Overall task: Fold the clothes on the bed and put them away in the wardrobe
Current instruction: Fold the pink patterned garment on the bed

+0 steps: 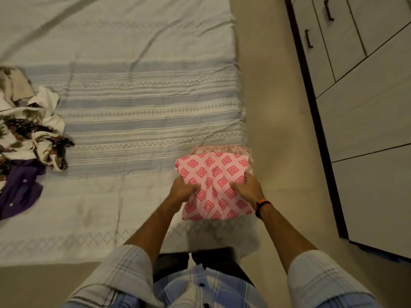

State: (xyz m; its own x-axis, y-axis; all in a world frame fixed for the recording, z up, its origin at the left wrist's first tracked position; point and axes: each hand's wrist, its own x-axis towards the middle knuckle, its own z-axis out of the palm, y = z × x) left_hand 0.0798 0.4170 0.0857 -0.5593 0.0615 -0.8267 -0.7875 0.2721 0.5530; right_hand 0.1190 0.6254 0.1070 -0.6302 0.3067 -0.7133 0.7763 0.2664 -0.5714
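I have my left hand [183,189] and right hand [249,189] gripping the folded pink diamond-print cotton garment [214,185] at the bed's near right corner, on a paler pink folded piece [222,149]. If I lift unevenly, the fold may slump open. Far left, the unfolded floral and purple clothes [29,141] wait; the grey wardrobe [367,107] stands right.

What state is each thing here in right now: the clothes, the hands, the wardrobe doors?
Pink diamond-print garment: folded, on another folded pink piece at the bed's corner.
Left hand: grips the garment's left side.
Right hand: grips its right side.
Floral clothes: crumpled, unfolded.
Purple shirt: unfolded, beside the floral pile.
Wardrobe: doors closed.
Bedsheet: spread, slightly wrinkled.
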